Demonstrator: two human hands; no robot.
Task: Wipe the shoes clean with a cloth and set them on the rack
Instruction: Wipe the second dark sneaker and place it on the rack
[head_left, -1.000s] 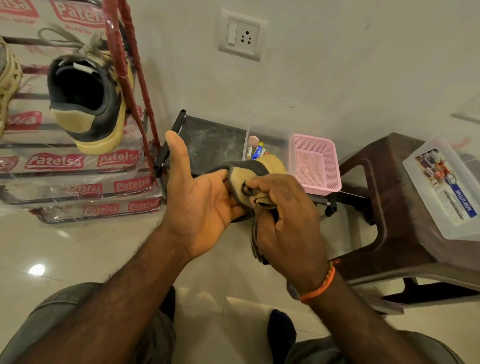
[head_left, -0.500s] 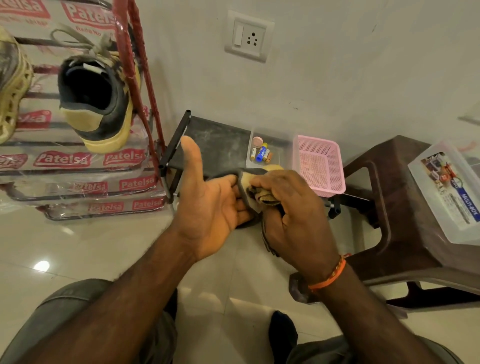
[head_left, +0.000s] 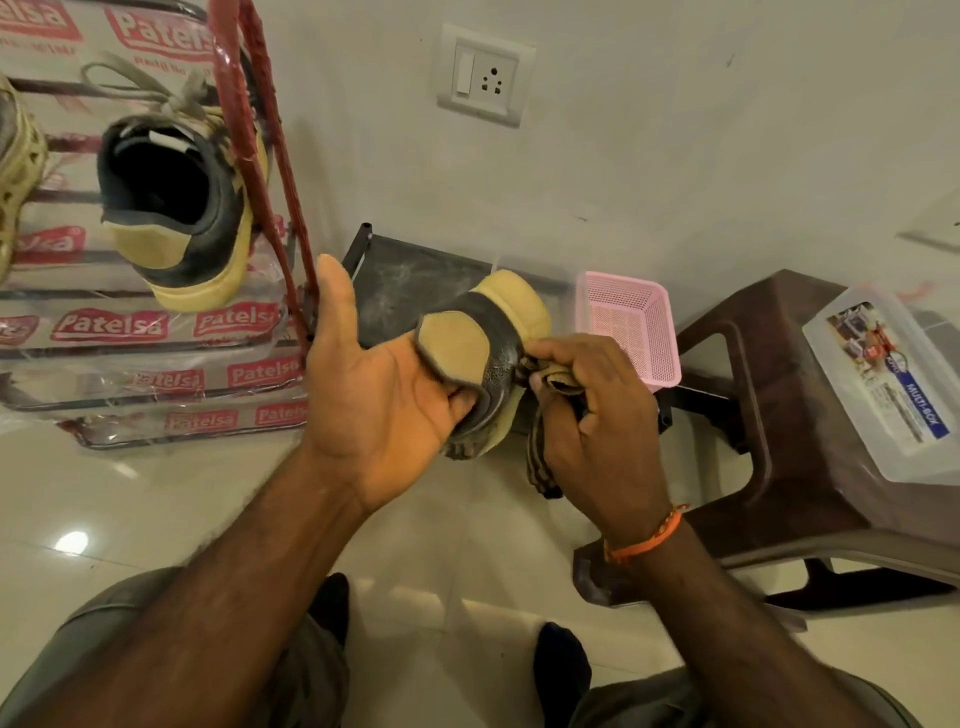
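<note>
Fingers of the left hand curl under a black-and-tan shoe, thumb sticking up, gripping it heel toward the camera above the tiled floor. At far left, its mate, cracked black leather on a thick yellow sole, sits on the red-tubed rack, whose shelves are wrapped in printed plastic. Right-hand fingers are bunched tight round a crumpled tan cloth, pressing it against the shoe's side. Further right stand a pink mesh basket and a brown plastic stool.
</note>
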